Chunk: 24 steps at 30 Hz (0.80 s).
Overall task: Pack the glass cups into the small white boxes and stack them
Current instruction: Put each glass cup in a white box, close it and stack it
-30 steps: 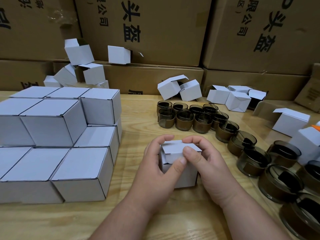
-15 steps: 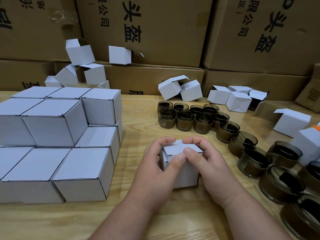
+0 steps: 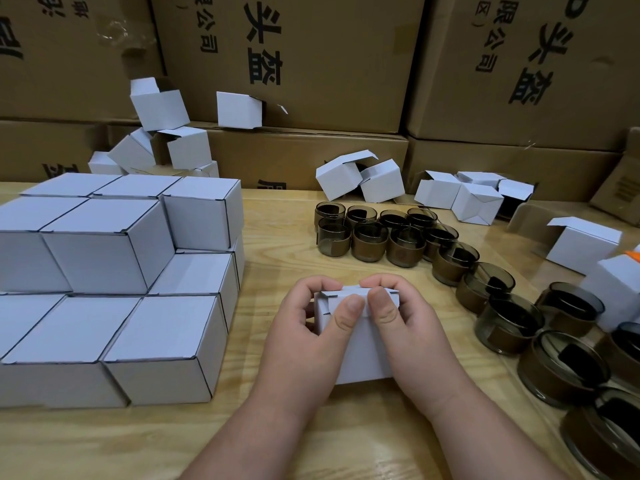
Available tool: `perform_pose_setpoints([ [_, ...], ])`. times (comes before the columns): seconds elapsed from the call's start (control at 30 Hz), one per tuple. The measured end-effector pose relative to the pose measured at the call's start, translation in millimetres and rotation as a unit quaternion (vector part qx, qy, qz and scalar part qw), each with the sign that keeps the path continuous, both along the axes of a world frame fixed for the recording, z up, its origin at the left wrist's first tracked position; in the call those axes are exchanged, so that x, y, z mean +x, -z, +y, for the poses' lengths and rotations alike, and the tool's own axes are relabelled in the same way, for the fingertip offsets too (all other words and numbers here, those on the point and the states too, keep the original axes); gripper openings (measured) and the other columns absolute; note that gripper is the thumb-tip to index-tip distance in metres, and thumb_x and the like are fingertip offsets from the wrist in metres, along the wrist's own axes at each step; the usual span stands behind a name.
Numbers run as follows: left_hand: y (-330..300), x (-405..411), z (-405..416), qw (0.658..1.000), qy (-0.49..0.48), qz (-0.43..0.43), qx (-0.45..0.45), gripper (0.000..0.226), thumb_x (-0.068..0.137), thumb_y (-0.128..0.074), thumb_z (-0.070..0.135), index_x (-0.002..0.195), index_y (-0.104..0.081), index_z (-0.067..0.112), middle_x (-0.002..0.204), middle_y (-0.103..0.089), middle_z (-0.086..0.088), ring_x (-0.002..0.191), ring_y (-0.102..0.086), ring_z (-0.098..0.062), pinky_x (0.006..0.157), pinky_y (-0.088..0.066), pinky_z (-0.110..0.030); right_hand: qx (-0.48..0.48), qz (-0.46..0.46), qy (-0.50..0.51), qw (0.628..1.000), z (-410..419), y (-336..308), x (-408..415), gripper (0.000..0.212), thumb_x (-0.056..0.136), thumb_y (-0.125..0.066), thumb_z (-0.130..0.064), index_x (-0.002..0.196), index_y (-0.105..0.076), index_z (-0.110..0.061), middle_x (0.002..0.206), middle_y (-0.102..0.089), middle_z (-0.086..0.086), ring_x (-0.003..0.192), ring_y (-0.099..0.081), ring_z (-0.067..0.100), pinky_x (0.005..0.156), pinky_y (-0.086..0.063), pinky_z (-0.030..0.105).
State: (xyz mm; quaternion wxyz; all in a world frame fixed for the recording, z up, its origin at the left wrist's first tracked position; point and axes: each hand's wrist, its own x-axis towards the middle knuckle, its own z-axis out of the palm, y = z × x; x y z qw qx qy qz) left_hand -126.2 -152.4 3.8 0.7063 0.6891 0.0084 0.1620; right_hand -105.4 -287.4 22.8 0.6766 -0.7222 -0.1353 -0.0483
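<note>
Small white box (image 3: 360,351) is sitting on wooden table (image 3: 277,427) w/ your left hand (image 3: 304,344) & right hand (image 3: 412,334) both pinching its top flap; glass cups (image 3: 374,233) are waiting nearby.

Brown cartons (image 3: 311,64) behind bear black print "头盔" and "限公司".

I sit at a pale wooden table (image 3: 277,441). Behind it, big brown cardboard cartons (image 3: 346,64) with black printed characters wall off my view.
</note>
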Motion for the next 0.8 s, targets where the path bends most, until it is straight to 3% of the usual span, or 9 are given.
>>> perform_pose_setpoints([
  [0.17, -1.3, -0.8, 0.7, 1.000, -0.015, -0.001, 0.000, 0.053, 0.060, -0.069, 0.076, 0.100, -0.064, 0.042, 0.085, -0.071, 0.007, 0.073, -0.068, -0.013, 0.055, -0.053, -0.027, 0.002, -0.019, 0.022, 1.000, 4.7, 0.1, -0.8, 0.035, 0.071, -0.057, -0.074, 0.088, -0.064, -0.044, 0.092, -0.071, -0.018, 0.074, -0.067, 0.000, 0.057, -0.051, 0.017],
  [0.4, -0.7, -2.0, -0.6, 1.000, -0.003, -0.004, 0.010, 0.052, 0.063, -0.071, 0.072, 0.104, -0.063, 0.040, 0.085, -0.070, 0.010, 0.071, -0.068, -0.009, 0.056, -0.053, -0.025, 0.012, -0.006, 0.007, 1.000, 3.0, -0.7, -0.5, 0.028, 0.070, -0.062, -0.062, 0.085, -0.065, -0.038, 0.087, -0.070, -0.018, 0.071, -0.065, -0.003, 0.055, -0.048, 0.014],
  [0.53, -0.2, -3.7, -0.1, 0.999, 0.034, -0.009, 0.015, 0.046, 0.067, -0.067, 0.068, 0.107, -0.061, 0.045, 0.097, -0.068, 0.017, 0.083, -0.065, -0.002, 0.067, -0.051, -0.018, 0.027, 0.010, -0.018, 0.999, 0.4, 3.1, 0.7, 0.030, 0.067, -0.064, -0.058, 0.088, -0.064, -0.037, 0.085, -0.068, -0.016, 0.076, -0.064, 0.002, 0.061, -0.049, 0.018],
  [0.67, -0.5, -3.8, -0.5, 0.997, 0.071, -0.003, 0.006, 0.039, 0.068, -0.059, 0.061, 0.106, -0.059, 0.052, 0.118, -0.063, 0.009, 0.108, -0.062, -0.011, 0.087, -0.050, -0.027, 0.021, 0.026, -0.052, 0.998, 0.1, 6.3, 0.2, 0.038, 0.065, -0.063, -0.056, 0.097, -0.063, -0.035, 0.092, -0.068, -0.018, 0.082, -0.064, 0.002, 0.065, -0.050, 0.018],
  [0.8, 0.5, -3.1, 1.0, 0.997, 0.080, 0.002, 0.013, 0.039, 0.074, -0.054, 0.037, 0.109, -0.055, 0.055, 0.121, -0.059, 0.014, 0.110, -0.058, -0.008, 0.084, -0.045, -0.023, -0.009, 0.043, -0.074, 0.996, -2.4, 7.2, -0.3, 0.041, 0.068, -0.062, -0.047, 0.107, -0.061, -0.037, 0.098, -0.067, -0.020, 0.086, -0.064, 0.002, 0.069, -0.051, 0.020],
])
